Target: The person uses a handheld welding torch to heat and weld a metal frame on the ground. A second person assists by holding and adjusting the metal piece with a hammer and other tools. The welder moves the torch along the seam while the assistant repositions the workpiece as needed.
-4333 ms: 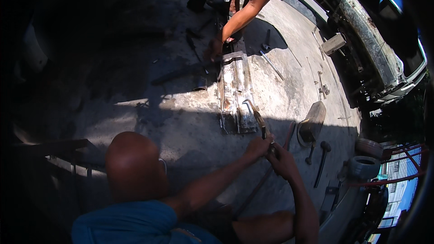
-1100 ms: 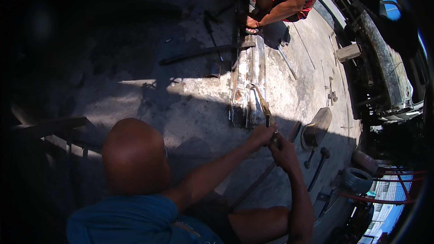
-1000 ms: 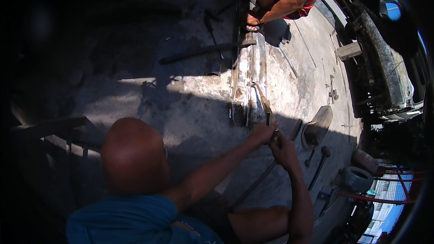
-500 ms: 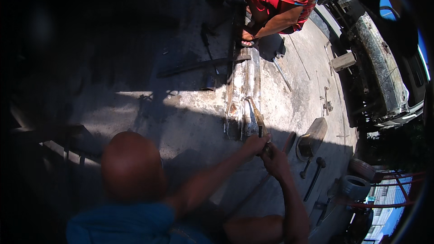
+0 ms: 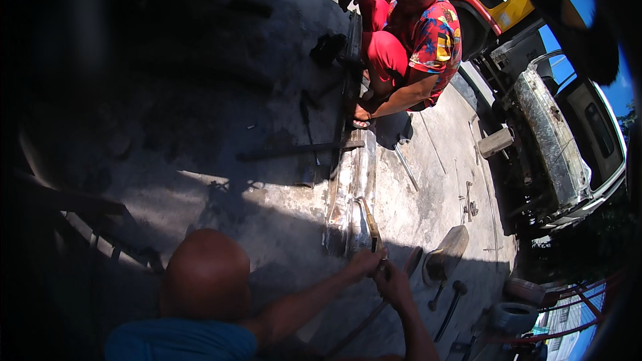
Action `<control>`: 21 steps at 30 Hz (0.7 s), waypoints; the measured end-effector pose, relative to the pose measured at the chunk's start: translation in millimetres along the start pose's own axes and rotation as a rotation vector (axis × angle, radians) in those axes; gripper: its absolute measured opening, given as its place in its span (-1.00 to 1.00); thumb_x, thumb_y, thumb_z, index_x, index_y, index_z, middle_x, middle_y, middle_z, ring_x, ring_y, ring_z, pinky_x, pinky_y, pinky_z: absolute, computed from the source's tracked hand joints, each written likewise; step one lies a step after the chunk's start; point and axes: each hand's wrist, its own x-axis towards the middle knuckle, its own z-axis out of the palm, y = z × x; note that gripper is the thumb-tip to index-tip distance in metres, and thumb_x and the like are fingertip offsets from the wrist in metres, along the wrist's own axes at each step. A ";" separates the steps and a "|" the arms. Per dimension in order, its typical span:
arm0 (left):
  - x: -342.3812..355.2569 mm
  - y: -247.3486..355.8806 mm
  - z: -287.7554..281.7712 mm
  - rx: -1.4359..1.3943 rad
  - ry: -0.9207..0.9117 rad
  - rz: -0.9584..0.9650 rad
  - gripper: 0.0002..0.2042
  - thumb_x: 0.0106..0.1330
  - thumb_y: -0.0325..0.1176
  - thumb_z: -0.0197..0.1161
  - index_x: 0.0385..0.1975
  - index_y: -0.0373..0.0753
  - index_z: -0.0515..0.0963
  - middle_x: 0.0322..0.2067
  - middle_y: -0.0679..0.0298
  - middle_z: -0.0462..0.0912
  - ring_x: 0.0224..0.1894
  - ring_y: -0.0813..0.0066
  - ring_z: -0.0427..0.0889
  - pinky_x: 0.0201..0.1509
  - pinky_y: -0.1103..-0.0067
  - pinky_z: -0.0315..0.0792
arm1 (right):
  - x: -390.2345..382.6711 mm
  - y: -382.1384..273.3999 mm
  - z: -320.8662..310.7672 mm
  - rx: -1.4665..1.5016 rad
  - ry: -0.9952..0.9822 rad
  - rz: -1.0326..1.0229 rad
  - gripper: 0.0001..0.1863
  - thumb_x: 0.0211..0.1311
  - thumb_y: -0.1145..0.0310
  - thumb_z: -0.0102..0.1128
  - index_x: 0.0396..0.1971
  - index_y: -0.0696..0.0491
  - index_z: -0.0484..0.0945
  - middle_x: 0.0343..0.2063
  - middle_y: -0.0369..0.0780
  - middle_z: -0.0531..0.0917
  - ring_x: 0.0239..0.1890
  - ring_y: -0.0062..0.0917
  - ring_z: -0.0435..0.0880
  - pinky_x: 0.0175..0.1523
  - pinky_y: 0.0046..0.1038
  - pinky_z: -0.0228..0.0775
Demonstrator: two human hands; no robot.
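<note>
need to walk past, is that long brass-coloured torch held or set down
Held: the blue-shirted person clasps the brass-coloured torch in both hands.

Harsh sun on concrete (image 5: 431, 204); left deeply shadowed; edges bent.

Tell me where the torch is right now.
In the head view, below and right of centre, the torch is held by the person in blue, its tip over the metal strip.
</note>
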 end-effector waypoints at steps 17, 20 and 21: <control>-51.0 24.3 16.4 0.111 0.011 -0.024 -0.40 0.48 0.13 0.18 -0.48 -0.42 0.66 -0.64 0.13 0.62 -0.62 0.37 0.61 -0.51 0.38 0.42 | -32.4 -23.4 -23.3 0.006 -0.079 0.160 -0.57 0.39 0.19 0.27 0.16 0.08 0.56 -0.40 -0.04 0.74 -0.45 -0.36 0.66 -0.35 -0.29 0.44; -58.1 23.2 14.4 0.107 0.002 -0.004 -0.40 0.46 0.14 0.16 -0.45 -0.41 0.70 -0.60 0.05 0.67 -0.51 0.21 0.73 -0.39 0.27 0.52 | -35.6 -29.3 -21.8 0.005 -0.086 0.197 -0.58 0.32 0.29 0.27 0.15 0.06 0.58 -0.26 0.13 0.76 -0.10 0.03 0.78 -0.02 -0.12 0.60; -57.7 24.6 14.5 0.117 0.019 -0.002 -0.40 0.46 0.13 0.16 -0.44 -0.42 0.70 -0.58 0.03 0.68 -0.49 0.20 0.74 -0.36 0.26 0.53 | -34.9 -30.5 -21.2 0.000 -0.081 0.194 -0.58 0.32 0.29 0.27 0.15 0.06 0.58 -0.26 0.13 0.76 -0.10 0.03 0.78 -0.02 -0.12 0.59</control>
